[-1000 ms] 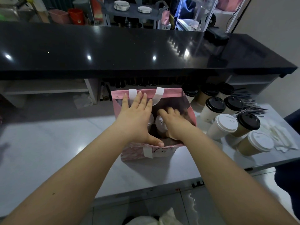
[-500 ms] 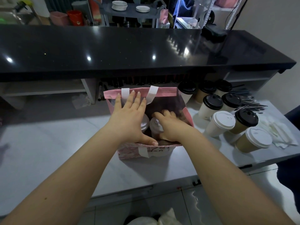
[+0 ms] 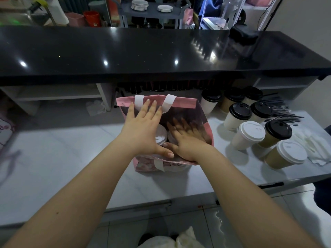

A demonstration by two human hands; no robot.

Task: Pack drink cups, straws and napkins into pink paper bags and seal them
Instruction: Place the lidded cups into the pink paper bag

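A pink paper bag [image 3: 186, 103] with white handles stands open on the white table [image 3: 62, 158]. Inside it I see the white lid of a cup [image 3: 161, 135]; a second lid beside it is mostly hidden. My left hand [image 3: 143, 129] lies flat across the bag's mouth, straight fingers reaching the far rim between the handles and thumb on the near rim. My right hand [image 3: 186, 138] is inside the bag on the right, fingers spread and motion-blurred, holding nothing that I can see.
Several lidded paper cups, some with white lids [image 3: 249, 135] and some with black lids [image 3: 240, 111], stand right of the bag. Dark straws [image 3: 283, 111] and white napkins [image 3: 315, 145] lie beyond them. A raised black counter [image 3: 143, 54] runs along the back.
My right hand has let go of the cup in the bag and its fingers have spread out. The left hand stays across the bag's mouth.
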